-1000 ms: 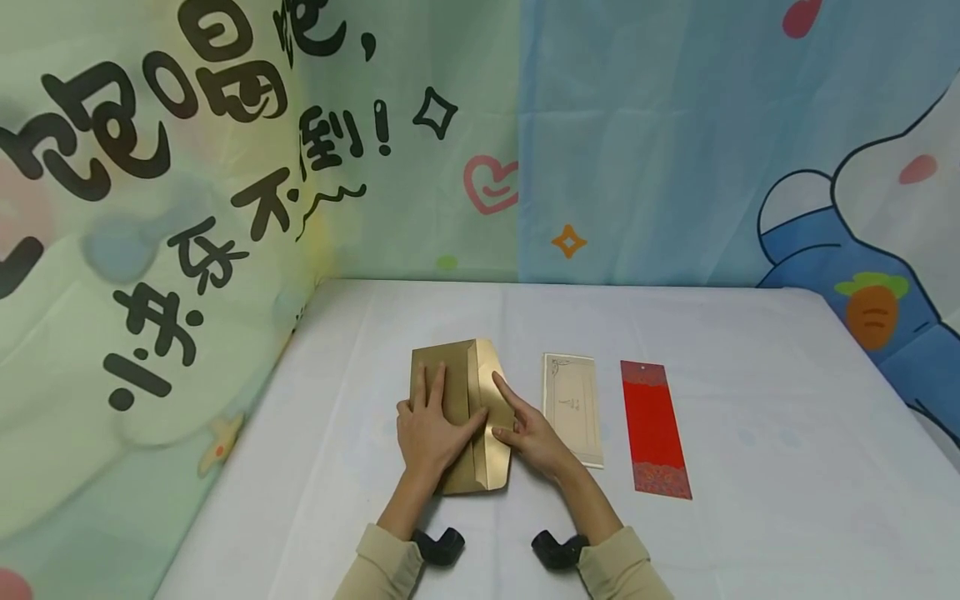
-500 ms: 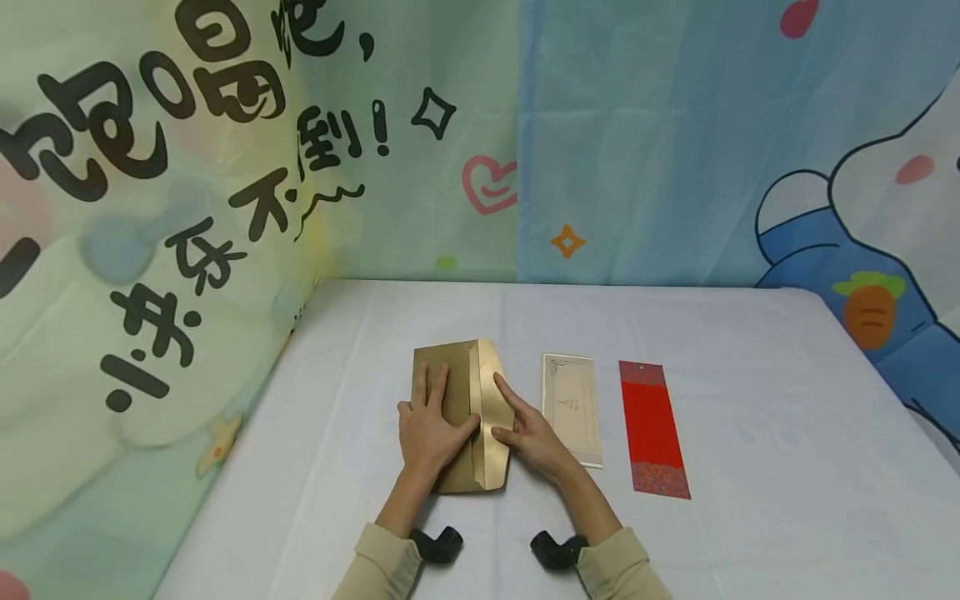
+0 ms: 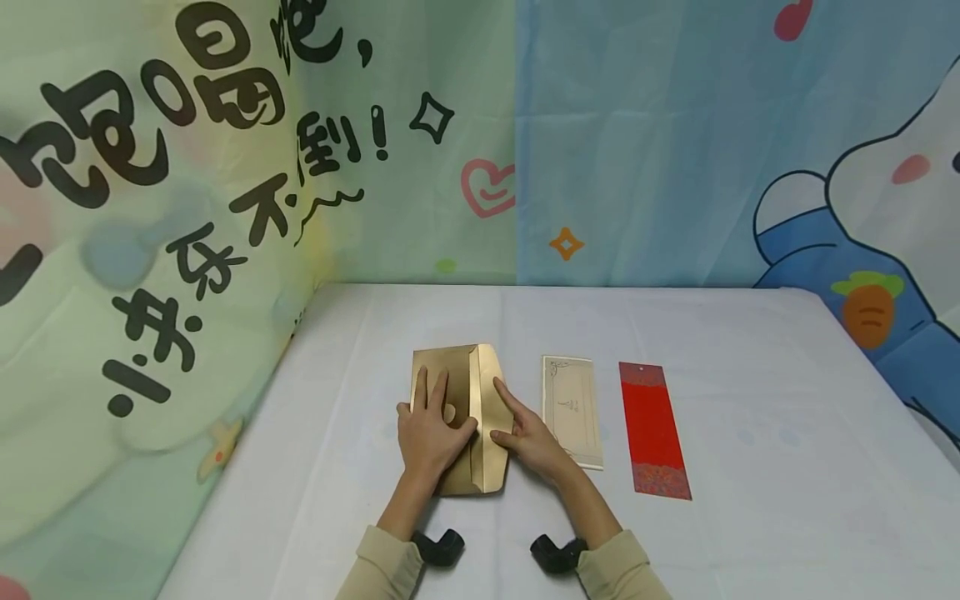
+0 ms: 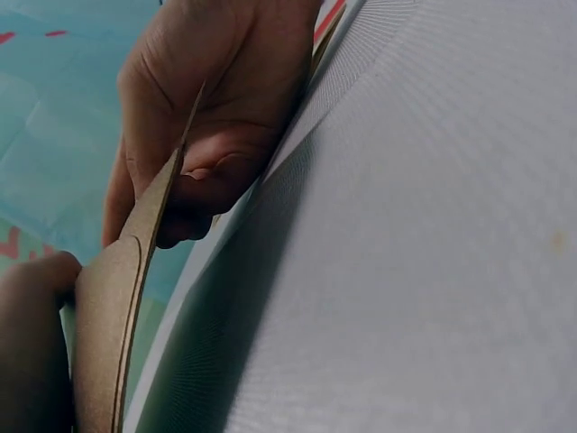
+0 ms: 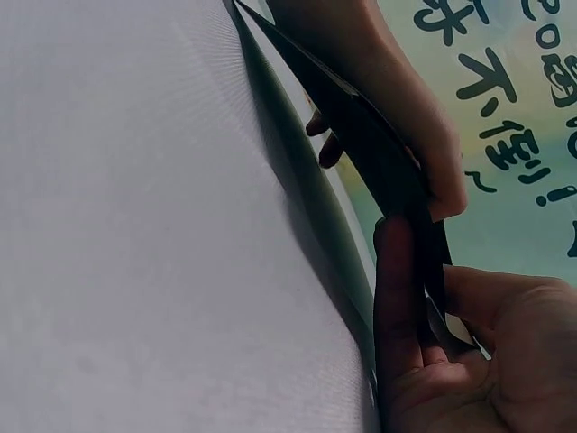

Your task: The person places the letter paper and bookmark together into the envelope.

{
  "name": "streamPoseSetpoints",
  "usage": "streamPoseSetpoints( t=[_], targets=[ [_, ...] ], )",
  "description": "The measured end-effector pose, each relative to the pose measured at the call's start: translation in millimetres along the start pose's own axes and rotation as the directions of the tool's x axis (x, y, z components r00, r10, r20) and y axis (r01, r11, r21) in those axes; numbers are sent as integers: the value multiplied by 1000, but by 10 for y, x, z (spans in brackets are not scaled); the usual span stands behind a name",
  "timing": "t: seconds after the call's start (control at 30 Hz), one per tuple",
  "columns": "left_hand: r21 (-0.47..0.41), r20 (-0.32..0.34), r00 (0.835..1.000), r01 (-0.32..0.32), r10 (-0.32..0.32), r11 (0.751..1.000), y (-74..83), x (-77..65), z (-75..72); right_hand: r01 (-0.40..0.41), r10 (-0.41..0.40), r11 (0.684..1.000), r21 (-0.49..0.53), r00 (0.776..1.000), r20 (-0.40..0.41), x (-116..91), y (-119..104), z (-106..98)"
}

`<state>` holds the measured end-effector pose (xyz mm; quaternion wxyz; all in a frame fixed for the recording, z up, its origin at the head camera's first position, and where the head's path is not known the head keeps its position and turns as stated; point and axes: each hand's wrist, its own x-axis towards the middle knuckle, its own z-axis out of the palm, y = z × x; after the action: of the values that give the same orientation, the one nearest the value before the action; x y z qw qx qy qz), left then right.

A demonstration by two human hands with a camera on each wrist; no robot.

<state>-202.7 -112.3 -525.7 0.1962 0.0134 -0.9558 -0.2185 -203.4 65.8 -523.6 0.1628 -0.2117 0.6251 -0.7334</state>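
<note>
A gold paper envelope is held over the white table, its flap on the right side folded out at an angle. My left hand grips its left part, two fingers spread over the top face, other fingertips under it, and the thumb near the flap fold. A small round spot shows beside those fingers. At the flap, my right hand pinches the right edge between thumb and fingers. Seen edge-on in the left wrist view, the envelope stands tilted above the cloth. The right wrist view shows its dark underside.
Right of the envelope lies a cream card with a printed border, partly behind my right wrist. Further right is a red strip with patterned ends. A printed curtain hangs behind and left of the white-covered table.
The left thumb has slid slightly left on the envelope. The top face looks brighter and the round spot now shows beside the left fingers. Card and strip stay put.
</note>
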Motion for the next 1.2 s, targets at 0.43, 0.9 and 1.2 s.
streamPoseSetpoints(
  t=[0.43,0.9,1.2],
  targets=[
    [28,17,1000,10,-10,1000,-2,-5,8,-26,26,999,-30,1000,-5,-18,-16,23],
    [17,-2,1000,8,-8,1000,16,-7,-13,-26,25,998,-53,999,-21,-13,-10,19],
    [8,5,1000,17,-17,1000,-7,-4,-3,-57,-92,849,-525,963,-254,-50,-215,20]
  ],
)
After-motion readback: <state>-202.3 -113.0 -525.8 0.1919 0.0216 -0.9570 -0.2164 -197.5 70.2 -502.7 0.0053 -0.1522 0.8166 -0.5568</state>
